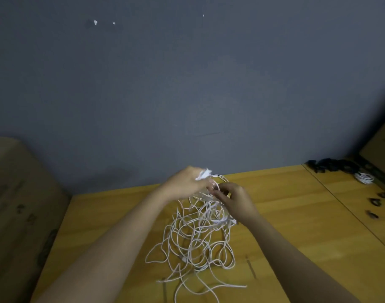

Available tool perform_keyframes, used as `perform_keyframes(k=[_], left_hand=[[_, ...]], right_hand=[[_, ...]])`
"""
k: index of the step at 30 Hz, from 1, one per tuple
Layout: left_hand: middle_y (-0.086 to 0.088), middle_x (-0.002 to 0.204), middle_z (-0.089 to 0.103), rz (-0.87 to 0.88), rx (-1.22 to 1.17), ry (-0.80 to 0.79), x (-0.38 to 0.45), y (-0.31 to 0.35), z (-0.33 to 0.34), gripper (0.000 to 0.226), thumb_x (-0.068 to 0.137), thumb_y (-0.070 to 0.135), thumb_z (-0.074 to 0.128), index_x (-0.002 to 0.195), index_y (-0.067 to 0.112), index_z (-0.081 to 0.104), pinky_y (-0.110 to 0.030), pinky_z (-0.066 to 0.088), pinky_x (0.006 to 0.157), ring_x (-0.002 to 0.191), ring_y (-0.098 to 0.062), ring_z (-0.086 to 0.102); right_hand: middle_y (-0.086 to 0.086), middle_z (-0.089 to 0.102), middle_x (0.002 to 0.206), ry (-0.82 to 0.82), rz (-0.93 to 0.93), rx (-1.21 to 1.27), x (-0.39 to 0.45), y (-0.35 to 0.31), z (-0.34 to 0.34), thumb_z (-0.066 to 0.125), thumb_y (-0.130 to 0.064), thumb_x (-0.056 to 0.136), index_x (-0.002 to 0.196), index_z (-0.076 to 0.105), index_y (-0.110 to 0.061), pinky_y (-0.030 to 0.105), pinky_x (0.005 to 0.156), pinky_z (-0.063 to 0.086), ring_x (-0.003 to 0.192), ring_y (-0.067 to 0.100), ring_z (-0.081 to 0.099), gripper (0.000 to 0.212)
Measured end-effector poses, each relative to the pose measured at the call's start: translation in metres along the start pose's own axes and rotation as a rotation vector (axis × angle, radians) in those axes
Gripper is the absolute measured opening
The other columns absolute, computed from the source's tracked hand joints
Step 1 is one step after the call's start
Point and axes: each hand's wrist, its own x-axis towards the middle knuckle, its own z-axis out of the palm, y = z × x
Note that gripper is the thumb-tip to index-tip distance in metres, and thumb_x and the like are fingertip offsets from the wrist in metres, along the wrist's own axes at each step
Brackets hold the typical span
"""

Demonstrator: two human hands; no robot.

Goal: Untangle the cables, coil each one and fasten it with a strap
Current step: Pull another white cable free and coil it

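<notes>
Left hand [185, 182] is raised above the wooden table [296, 215], fingers curled round a bunch of white connector ends [203, 173] that stick out above the knuckles. Right hand [233, 199] sits just beside it, slightly lower, thumb and fingertips pinching a strand near the top of the tangle. Both hands are blurred, so the exact strand held cannot be told. White cable tangle [198, 232] hangs from both hands and spreads in loose overlapping loops onto the table between the forearms; several free ends trail toward the near edge. No single cable can be traced through the knot. Far right of the table: a coiled white cable [364, 177] lies flat, just beside a heap of black straps [331, 165] against the wall side. More dark straps [372, 214] lie scattered singly nearer the right edge, well apart from the tangle. Grey wall [187, 84] behind the table, with a few small white chips high up. Cardboard box [16, 204] stands at the left of the table.
</notes>
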Motion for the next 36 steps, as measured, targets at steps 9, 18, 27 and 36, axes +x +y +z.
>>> perform_keyframes(k=[9, 18, 27, 36], left_hand=[[0.008, 0.047, 0.031, -0.091, -0.487, 0.408, 0.0, -0.003, -0.004, 0.028, 0.096, 0.019, 0.053, 0.071, 0.018, 0.065, -0.018, 0.021, 0.038, 0.037, -0.003, 0.025], [0.011, 0.037, 0.028, -0.241, -0.63, 0.712, 0.009, -0.016, -0.018, 0.029, 0.095, 0.019, 0.052, 0.068, 0.019, 0.063, -0.02, 0.018, 0.038, 0.033, -0.005, 0.022], [0.011, 0.038, 0.032, -0.101, -0.493, 0.545, 0.007, 0.007, -0.025, 0.031, 0.095, 0.02, 0.053, 0.066, 0.022, 0.064, -0.018, 0.021, 0.035, 0.033, -0.002, 0.026], [0.009, 0.04, 0.031, 0.056, -0.531, 0.496, 0.005, 0.041, -0.032, 0.028, 0.097, 0.021, 0.053, 0.071, 0.02, 0.064, -0.02, 0.021, 0.04, 0.037, -0.006, 0.025]], right_hand=[[0.002, 0.072, 0.089, 0.095, 0.018, -0.17, -0.03, 0.021, 0.019, 0.057, -0.032, 0.095, 0.099, 0.073, -0.016, 0.027, 0.058, 0.038, 0.08, 0.021, 0.064, 0.023], [0.003, 0.059, 0.109, -0.126, 0.008, -0.763, -0.04, 0.039, 0.0, 0.038, -0.032, 0.102, 0.11, 0.063, -0.018, 0.034, 0.068, 0.047, 0.096, 0.028, 0.062, 0.03], [0.008, 0.057, 0.128, -0.218, 0.277, -0.522, -0.013, 0.018, -0.009, 0.049, -0.006, 0.089, 0.134, 0.051, -0.023, 0.038, 0.087, 0.051, 0.113, 0.028, 0.057, 0.049], [0.002, 0.067, 0.115, -0.023, 0.039, 0.127, 0.022, -0.051, -0.006, 0.053, -0.029, 0.097, 0.125, 0.059, -0.014, 0.034, 0.091, 0.048, 0.107, 0.016, 0.061, 0.033]])
